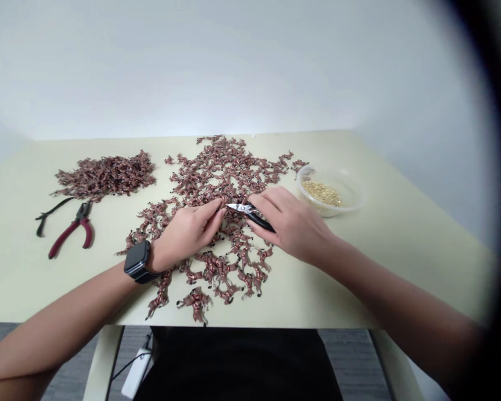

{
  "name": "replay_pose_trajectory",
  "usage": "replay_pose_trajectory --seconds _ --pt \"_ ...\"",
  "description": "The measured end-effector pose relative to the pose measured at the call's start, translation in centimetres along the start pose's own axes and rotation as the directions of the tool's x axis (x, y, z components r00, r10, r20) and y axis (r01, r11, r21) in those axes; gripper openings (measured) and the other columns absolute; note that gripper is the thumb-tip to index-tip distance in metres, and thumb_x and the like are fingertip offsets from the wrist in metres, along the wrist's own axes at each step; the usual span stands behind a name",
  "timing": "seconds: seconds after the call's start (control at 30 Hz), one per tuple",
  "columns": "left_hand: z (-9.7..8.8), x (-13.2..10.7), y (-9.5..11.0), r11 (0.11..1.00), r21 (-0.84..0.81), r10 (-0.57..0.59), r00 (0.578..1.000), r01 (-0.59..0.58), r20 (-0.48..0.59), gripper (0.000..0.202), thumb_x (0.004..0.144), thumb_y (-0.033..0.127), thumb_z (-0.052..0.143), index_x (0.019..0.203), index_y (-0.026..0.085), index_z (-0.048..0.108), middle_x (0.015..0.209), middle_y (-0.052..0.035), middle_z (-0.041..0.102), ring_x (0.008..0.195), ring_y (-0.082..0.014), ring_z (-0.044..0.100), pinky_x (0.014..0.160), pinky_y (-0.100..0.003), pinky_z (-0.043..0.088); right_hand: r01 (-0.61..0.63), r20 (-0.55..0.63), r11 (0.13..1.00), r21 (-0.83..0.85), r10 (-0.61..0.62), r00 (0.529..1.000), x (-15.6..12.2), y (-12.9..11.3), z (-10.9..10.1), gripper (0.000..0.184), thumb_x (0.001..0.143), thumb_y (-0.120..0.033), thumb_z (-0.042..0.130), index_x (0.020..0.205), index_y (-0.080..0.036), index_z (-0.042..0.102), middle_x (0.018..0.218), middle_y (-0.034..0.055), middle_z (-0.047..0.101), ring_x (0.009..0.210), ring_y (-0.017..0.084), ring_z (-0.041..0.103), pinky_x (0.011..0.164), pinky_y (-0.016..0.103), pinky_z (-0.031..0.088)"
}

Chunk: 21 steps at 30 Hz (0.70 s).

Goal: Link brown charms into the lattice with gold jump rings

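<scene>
My right hand (290,223) is closed around black-handled pliers (250,213), whose metal tip points left toward my left hand. My left hand (187,231), with a dark smartwatch (137,260) on the wrist, rests on a wide spread of small brown horse-shaped charms (221,172). Its fingers are pinched together right at the pliers' tip; whatever they hold is too small to make out. More charms (217,273) lie under and in front of both hands, down to the table's near edge.
A separate heap of the same brown charms (106,175) sits at the back left. Red-handled pliers (73,229) lie left of my hands, with a black tool (50,213) beside them. A clear bowl (350,186) of small gold bits stands to the right.
</scene>
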<state>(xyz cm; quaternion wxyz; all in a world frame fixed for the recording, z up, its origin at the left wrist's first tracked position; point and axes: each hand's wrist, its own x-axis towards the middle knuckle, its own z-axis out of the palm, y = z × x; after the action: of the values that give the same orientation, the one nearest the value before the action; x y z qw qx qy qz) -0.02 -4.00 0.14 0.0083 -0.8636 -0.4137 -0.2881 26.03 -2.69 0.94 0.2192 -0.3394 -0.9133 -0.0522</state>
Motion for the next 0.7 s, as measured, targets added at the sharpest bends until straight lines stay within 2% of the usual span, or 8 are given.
replay_pose_trajectory --seconds 0.1,0.2,0.27,0.33,0.4,0.47,0.57,0.7 --pt "0.3 -0.3 -0.3 0.996 0.064 0.061 0.998 -0.06 -0.027 0.027 0.104 0.027 0.05 0.126 0.015 0.061 0.074 -0.0029 0.07 0.055 -0.0111 0.058 0.054 -0.023 0.045 -0.064 -0.006 0.985 0.158 0.066 0.998 0.0 -0.4 -0.2 0.031 0.102 -0.037 0.051 0.126 -0.018 0.058 0.107 0.0135 0.063 0.095 0.027 0.058 0.073 0.038 0.047" --pt "0.6 -0.5 -0.8 0.977 0.158 0.155 0.986 -0.144 -0.059 0.032 0.104 0.025 0.05 0.133 0.012 0.056 0.078 -0.0052 0.073 0.06 -0.0131 0.063 0.058 -0.024 0.051 -0.192 0.084 0.876 0.442 0.173 0.981 0.1 -0.5 -0.4 0.026 0.102 -0.039 0.052 0.119 -0.021 0.061 0.102 0.0085 0.063 0.085 0.022 0.058 0.072 0.035 0.046" --pt "0.6 -0.6 -1.1 0.957 0.207 0.22 0.973 -0.201 -0.07 0.034 0.103 0.022 0.052 0.135 0.01 0.053 0.084 -0.0077 0.075 0.066 -0.0157 0.068 0.06 -0.026 0.056 -0.336 0.244 0.7 0.63 0.232 0.942 0.2 -0.4 -0.5 0.028 0.103 -0.045 0.05 0.116 -0.023 0.062 0.091 0.0041 0.061 0.073 0.017 0.053 0.064 0.032 0.045" --pt "0.5 -0.5 -1.4 0.935 0.243 0.285 0.955 -0.26 -0.077 0.039 0.101 0.019 0.055 0.138 0.009 0.051 0.092 -0.0106 0.077 0.073 -0.0184 0.073 0.064 -0.029 0.061 -0.491 0.441 0.427 0.759 0.216 0.871 0.3 -0.1 -0.4 0.036 0.103 -0.053 0.047 0.114 -0.023 0.062 0.082 0.0013 0.056 0.06 0.013 0.043 0.051 0.028 0.039" --pt "0.4 -0.4 -1.5 0.91 0.266 0.351 0.933 -0.318 -0.083 0.043 0.1 0.017 0.057 0.141 0.008 0.048 0.103 -0.0135 0.078 0.081 -0.0198 0.075 0.071 -0.031 0.064 -0.611 0.597 0.148 0.778 0.128 0.792 0.4 0.1 -0.4 0.044 0.102 -0.059 0.044 0.111 -0.021 0.063 0.079 0.0006 0.051 0.055 0.011 0.032 0.044 0.027 0.031" --pt "0.2 -0.4 -1.6 0.893 0.269 0.394 0.916 -0.361 -0.08 0.045 0.099 0.015 0.058 0.143 0.008 0.047 0.111 -0.0152 0.077 0.088 -0.0201 0.076 0.078 -0.032 0.065 -0.665 0.665 -0.002 0.746 0.041 0.746 0.6 0.3 -0.4 0.046 0.101 -0.061 0.042 0.105 -0.021 0.064 0.078 0.0008 0.047 0.056 0.012 0.03 0.042 0.027 0.029" --pt "0.2 -0.4 -1.4 0.922 0.247 0.328 0.941 -0.299 -0.086 0.041 0.1 0.017 0.058 0.14 0.009 0.05 0.101 -0.0117 0.078 0.08 -0.018 0.074 0.071 -0.029 0.063 -0.662 0.659 0.034 0.749 0.072 0.749 0.6 0.1 -0.4 0.044 0.102 -0.059 0.039 0.103 -0.023 0.063 0.077 0.0004 0.045 0.057 0.014 0.031 0.044 0.028 0.029" --pt "0.3 -0.4 -0.8 0.963 0.217 0.186 0.976 -0.158 -0.112 0.033 0.101 0.022 0.058 0.132 0.01 0.057 0.087 -0.0077 0.077 0.064 -0.0148 0.069 0.058 -0.026 0.055 -0.511 0.422 0.478 0.715 0.288 0.86 0.5 -0.4 -0.7 0.031 0.103 -0.051 0.045 0.106 -0.024 0.06 0.081 0.0007 0.052 0.061 0.014 0.042 0.052 0.029 0.036"
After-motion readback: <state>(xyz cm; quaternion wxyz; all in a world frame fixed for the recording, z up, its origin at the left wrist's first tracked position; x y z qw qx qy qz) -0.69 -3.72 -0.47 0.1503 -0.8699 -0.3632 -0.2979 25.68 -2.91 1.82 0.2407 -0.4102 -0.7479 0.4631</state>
